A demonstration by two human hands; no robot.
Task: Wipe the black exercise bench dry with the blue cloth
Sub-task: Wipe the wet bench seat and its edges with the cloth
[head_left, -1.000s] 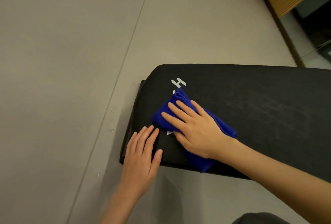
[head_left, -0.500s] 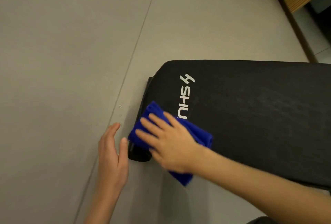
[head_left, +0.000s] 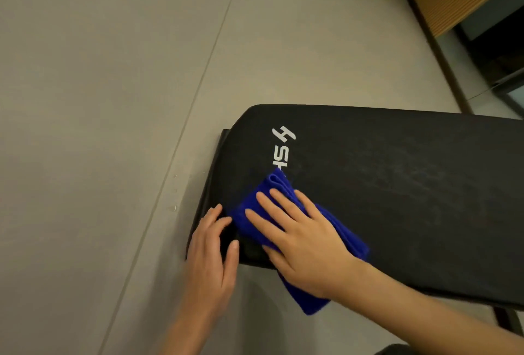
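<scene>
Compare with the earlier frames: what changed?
The right hand slid the blue cloth from the near end corner of the bench back onto the pad, covering the lower letters of the logo. The left hand, off the bench half a second ago, now rests its fingers on that corner. Unchanged: right hand flat on the cloth, bench in place.

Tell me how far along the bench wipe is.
Done: unclear; no stretch of the bench looks plainly finished. In hand: the right hand presses the cloth flat on the end by the logo; the left hand rests on that end's corner. Left: faint streaks show farther right, so most of the length likely needs a pass.
</scene>
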